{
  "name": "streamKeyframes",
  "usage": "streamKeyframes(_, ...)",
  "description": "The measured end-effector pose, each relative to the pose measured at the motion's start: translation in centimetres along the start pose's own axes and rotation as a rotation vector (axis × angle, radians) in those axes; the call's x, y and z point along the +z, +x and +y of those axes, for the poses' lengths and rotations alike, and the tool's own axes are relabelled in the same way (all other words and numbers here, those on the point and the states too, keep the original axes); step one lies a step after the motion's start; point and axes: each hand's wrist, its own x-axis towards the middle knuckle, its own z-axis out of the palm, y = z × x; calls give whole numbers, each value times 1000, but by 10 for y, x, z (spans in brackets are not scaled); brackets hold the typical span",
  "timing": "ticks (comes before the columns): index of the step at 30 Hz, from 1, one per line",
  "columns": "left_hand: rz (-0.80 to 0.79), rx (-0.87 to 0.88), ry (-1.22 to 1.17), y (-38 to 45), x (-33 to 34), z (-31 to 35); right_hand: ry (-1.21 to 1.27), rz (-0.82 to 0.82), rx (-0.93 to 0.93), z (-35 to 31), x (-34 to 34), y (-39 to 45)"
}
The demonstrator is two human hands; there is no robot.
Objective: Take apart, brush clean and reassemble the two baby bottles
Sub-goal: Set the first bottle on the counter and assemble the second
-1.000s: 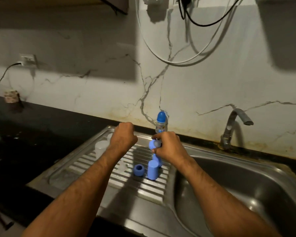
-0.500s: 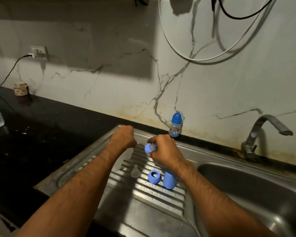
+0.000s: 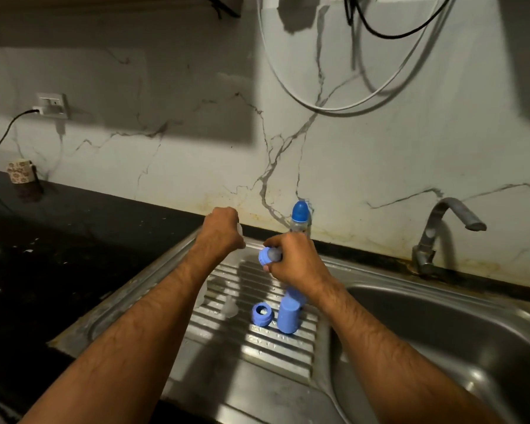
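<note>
My right hand (image 3: 294,264) grips a blue brush handle (image 3: 269,256) with a grey end, held above the ribbed drainboard (image 3: 257,350). My left hand (image 3: 224,232) is curled into a fist just left of it; a bit of a clear bottle body (image 3: 240,231) shows at its edge, the rest hidden. On the drainboard stand a blue cap (image 3: 288,316), a blue screw ring (image 3: 261,314) and a clear nipple (image 3: 230,307). The second bottle (image 3: 299,217), assembled with its blue cap on, stands at the wall behind my right hand.
The steel sink basin (image 3: 441,347) lies to the right, with a grey tap (image 3: 441,228) at its back edge. Black counter (image 3: 58,255) extends left, with a patterned cup (image 3: 20,171) by the wall. Cables hang above.
Both hands have stayed close together over the drainboard, drifting slightly toward the wall. My right hand keeps hold of the brush. The loose blue parts have not moved.
</note>
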Motion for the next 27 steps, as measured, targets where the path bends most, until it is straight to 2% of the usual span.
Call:
streamKeyframes(9, 33, 138, -128, -21, -2, 93, 13, 126, 111, 47, -84, -51)
streamKeyframes(18, -61, 271, -251, -58, 41, 185, -58, 176, 271, 129, -163, -135)
streamKeyframes(21, -197, 192, -466, -69, 56, 207, -81, 208, 335, 151, -188, -160)
streamKeyframes(27, -609, -120, -1122, -77, 63, 236, -80, 274, 470, 185, -225, -200)
